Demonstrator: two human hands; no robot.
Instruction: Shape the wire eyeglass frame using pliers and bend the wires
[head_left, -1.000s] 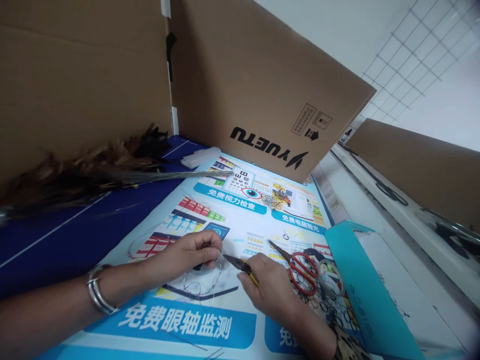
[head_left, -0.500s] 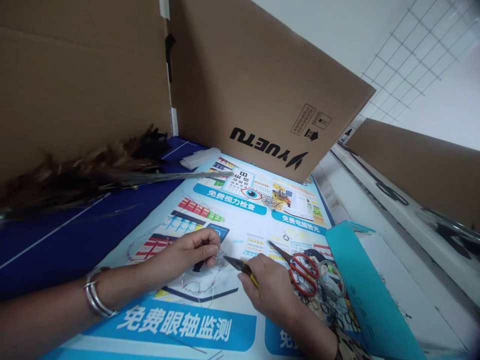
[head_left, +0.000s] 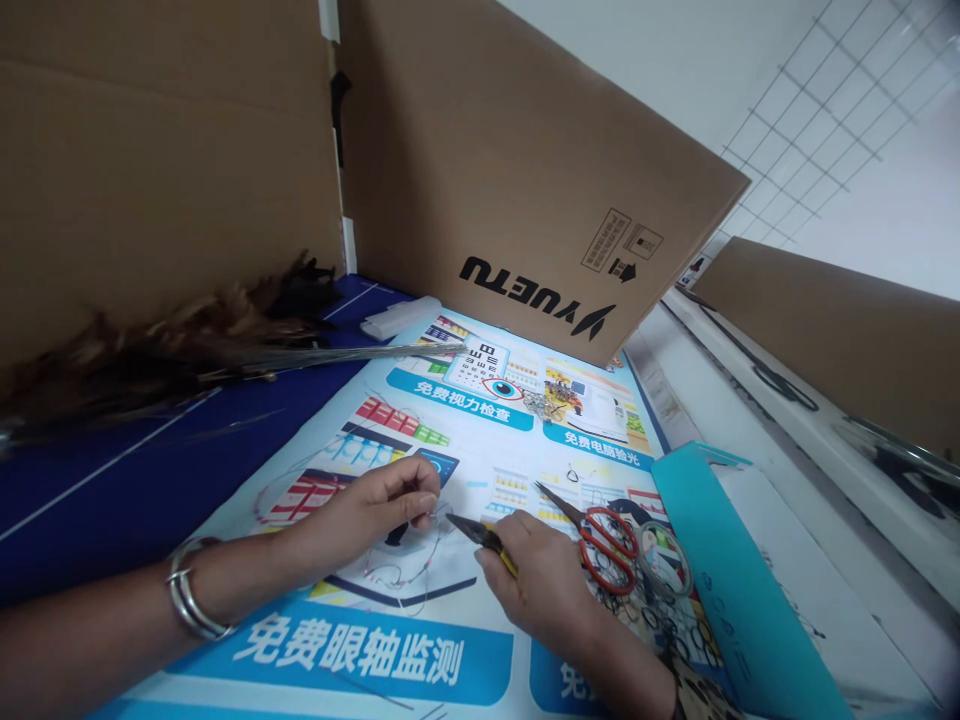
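Note:
Thumb and fingertips of my left hand (head_left: 397, 500) are pinched together over the printed sheet, and a thin beaded string (head_left: 405, 580) hangs in a loop below them. Pale and reddish beads show along the string. My right hand (head_left: 536, 575) is wrapped round pliers (head_left: 480, 535) with dark pointed jaws and yellow-and-black handles. The jaw tips point left, close to the left fingertips and the string's upper end; whether they touch it I cannot tell. Whatever finer part sits between the left fingertips is hidden.
Red-handled scissors (head_left: 609, 550) lie right of the pliers, beside a clear round roll (head_left: 665, 558) and a pile of dark rings (head_left: 686, 630). A teal box flap (head_left: 735, 580) borders them. Brown feathers (head_left: 172, 335) with long stems lie at left, before standing cardboard (head_left: 525, 180).
Hardly anything differs. The left hand keeps its pinch, the pliers stay beside it, and the hanging beaded string has shifted very slightly.

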